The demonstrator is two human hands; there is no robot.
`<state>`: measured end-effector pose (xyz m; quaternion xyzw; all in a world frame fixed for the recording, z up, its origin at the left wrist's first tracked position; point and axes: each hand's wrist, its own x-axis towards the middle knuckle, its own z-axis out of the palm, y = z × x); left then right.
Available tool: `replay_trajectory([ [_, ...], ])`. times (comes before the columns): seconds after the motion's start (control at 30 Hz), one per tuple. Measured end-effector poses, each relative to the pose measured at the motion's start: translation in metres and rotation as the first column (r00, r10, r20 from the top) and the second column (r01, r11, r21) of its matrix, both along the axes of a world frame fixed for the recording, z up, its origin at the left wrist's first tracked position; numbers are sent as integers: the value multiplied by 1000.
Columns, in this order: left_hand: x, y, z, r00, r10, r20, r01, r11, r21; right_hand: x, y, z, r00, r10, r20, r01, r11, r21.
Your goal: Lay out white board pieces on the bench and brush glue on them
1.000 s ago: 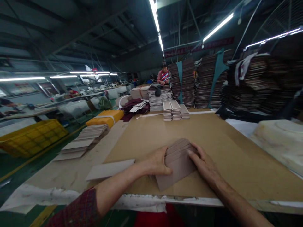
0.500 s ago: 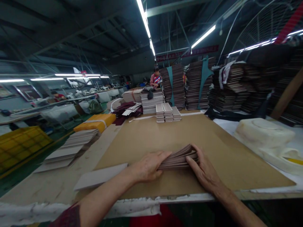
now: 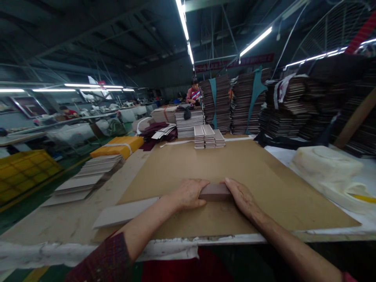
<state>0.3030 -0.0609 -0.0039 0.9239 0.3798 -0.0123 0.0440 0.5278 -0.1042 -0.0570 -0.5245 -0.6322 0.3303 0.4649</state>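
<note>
A small stack of brownish-grey strips (image 3: 216, 192) lies squared up on the tan board (image 3: 182, 160). My left hand (image 3: 189, 194) grips its left end, thumb at the near side and fingers along the far side. Against the right end presses my right hand (image 3: 239, 195), its fingers together. Beneath my left forearm a pale grey panel (image 3: 125, 212) lies at the board's left edge. Farther back on the board stand small piles of light strips (image 3: 208, 137).
Fanned grey panels (image 3: 85, 178) and a yellow bundle (image 3: 119, 145) lie at the left. Tall dark stacks (image 3: 219, 102) rise behind the board, with a person (image 3: 194, 95) beyond. A cream-coloured moulded object (image 3: 326, 164) sits at the right.
The strips, bent and fanned earlier, now lie flat and even in a stack. My right hand has moved slightly left and flattened against their end.
</note>
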Motion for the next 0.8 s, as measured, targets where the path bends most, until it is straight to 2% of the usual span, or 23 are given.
replay_trajectory([
  [0.1,1,7,-4,999,34,-11,-33,998,50,1,4,2,997,76,28,-75,997,-27],
  [0.23,-1,13,-7,1000,26,3,-26,996,91,5,-3,-6,991,122,50,-119,990,-71],
  [0.33,2,7,-11,997,27,78,-40,983,178,7,-6,-11,998,28,48,-24,997,-76],
  [0.4,9,-4,-18,953,26,303,-117,951,287,12,-5,-12,994,-95,46,98,992,-82],
  [0.43,15,-11,-23,881,33,472,-196,933,301,15,-5,-11,984,-172,46,176,981,-79],
  [0.47,21,-18,-28,762,62,645,-284,927,245,19,-5,-10,966,-254,46,257,964,-68],
  [0.5,29,-24,-33,605,143,784,-343,935,94,22,-5,-10,942,-333,45,335,941,-48],
  [0.53,38,-29,-38,444,289,848,-336,931,-141,24,-7,-11,914,-403,44,404,915,-15],
  [0.57,47,-33,-43,303,465,832,-244,882,-404,24,-8,-13,887,-459,42,458,888,23],
  [0.6,57,-35,-46,190,628,754,-90,776,-624,23,-10,-16,865,-500,38,497,866,59],
  [0.63,66,-36,-48,106,749,654,107,645,-756,20,-13,-20,856,-515,43,508,854,111],
  [0.67,75,-35,-50,35,824,566,301,532,-792,17,-15,-25,864,-499,65,478,855,200],
  [0.7,82,-33,-50,-36,864,503,456,462,-761,12,-17,-30,882,-458,113,404,857,320],
  [0.73,87,-31,-51,-102,881,461,560,434,-705,8,-19,-35,893,-409,188,291,843,453],
  [0.8,91,-25,-52,-186,892,412,649,427,-630,0,-23,-42,870,-328,369,17,767,642],
])
